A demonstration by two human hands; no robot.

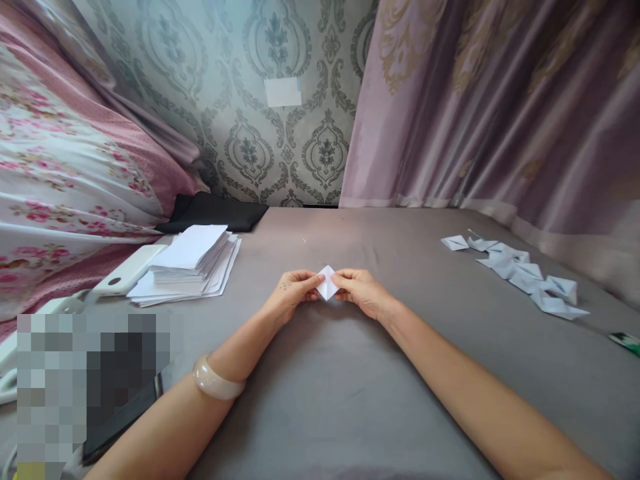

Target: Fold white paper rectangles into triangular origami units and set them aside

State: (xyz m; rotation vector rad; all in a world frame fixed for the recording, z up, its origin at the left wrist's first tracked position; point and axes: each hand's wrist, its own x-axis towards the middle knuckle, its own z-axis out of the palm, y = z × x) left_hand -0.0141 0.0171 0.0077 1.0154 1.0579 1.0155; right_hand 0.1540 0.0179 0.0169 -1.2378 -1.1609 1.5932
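Between my hands, a small piece of folded white paper (328,283) is held up in a diamond shape, with crease lines on its face. My left hand (299,288) pinches its left corner, thumb on the near face. On the opposite corner, my right hand (357,291) grips the same way. The fingers behind the paper are partly hidden. Over to the right lie several folded white paper pieces (525,273) in a loose row. A stack of white paper sheets (187,260) sits on the left.
Beside the stack lies a white device (131,270), with a black cloth (213,212) behind it. At the lower left, a dark flat object (123,423) is partly pixelated. A small green-and-black object (626,343) lies at the right edge. Curtains (480,107) hang along the back right.
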